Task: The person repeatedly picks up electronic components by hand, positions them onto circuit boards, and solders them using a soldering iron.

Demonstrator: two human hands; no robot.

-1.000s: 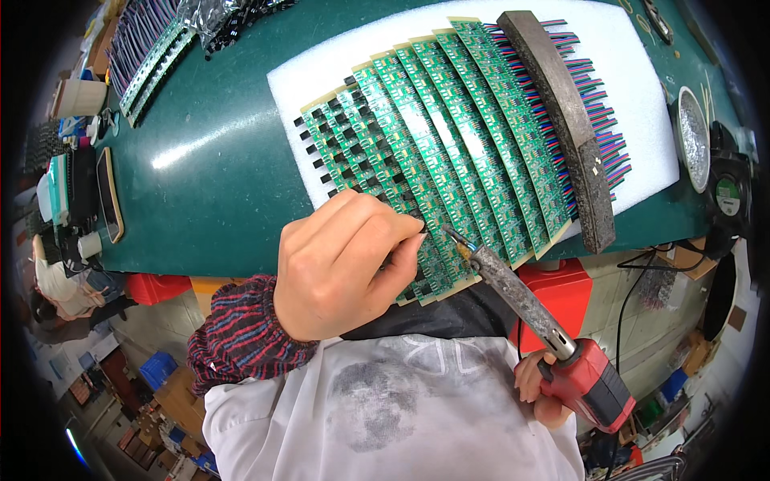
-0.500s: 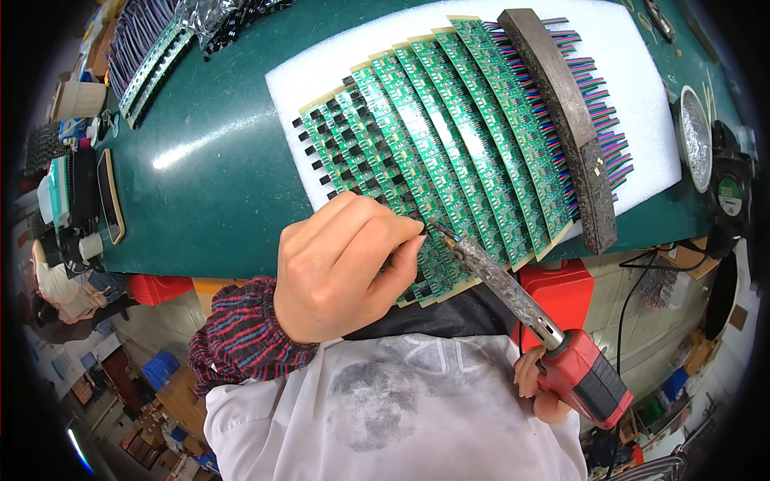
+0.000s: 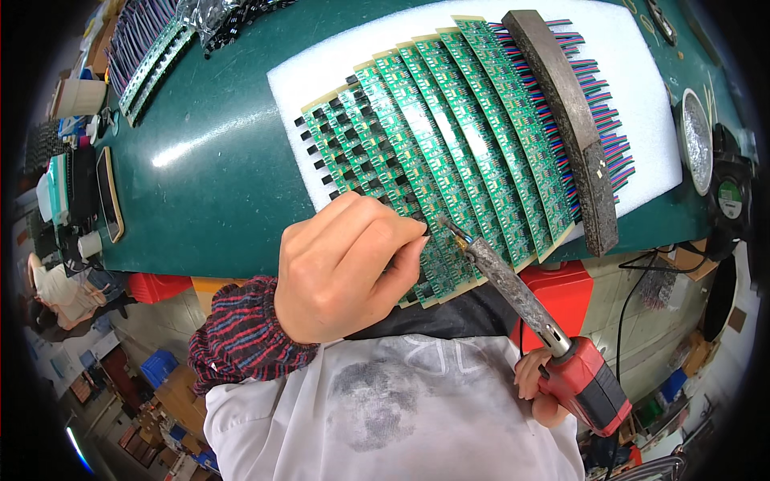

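Several green circuit boards [image 3: 461, 132] lie overlapping in rows. Small black parts [image 3: 350, 174] line the leftmost rows. Over the near end of those rows is my left hand [image 3: 341, 268], thumb and forefinger pinched together; whatever sits between them is too small or hidden to make out. My right hand [image 3: 529, 385], mostly hidden behind the handle, is closed around a red and black soldering iron [image 3: 584, 389]. Its long metal barrel slants up to the left, and the tip is just right of my left fingertips, by the board surface.
White foam sheet [image 3: 642, 136] lies under the boards on a green table [image 3: 216, 192]. A dark metal bar [image 3: 565, 104] weighs down the bundled coloured wires [image 3: 613, 152]. At the right stand a metal bowl [image 3: 695, 140] and a solder reel [image 3: 730, 196]. A phone [image 3: 110, 195] lies left.
The soldering iron's tip has shifted slightly right, farther from my left fingertips. The boards and metal bar have edged slightly right in view. My left hand stays pinched in nearly the same place.
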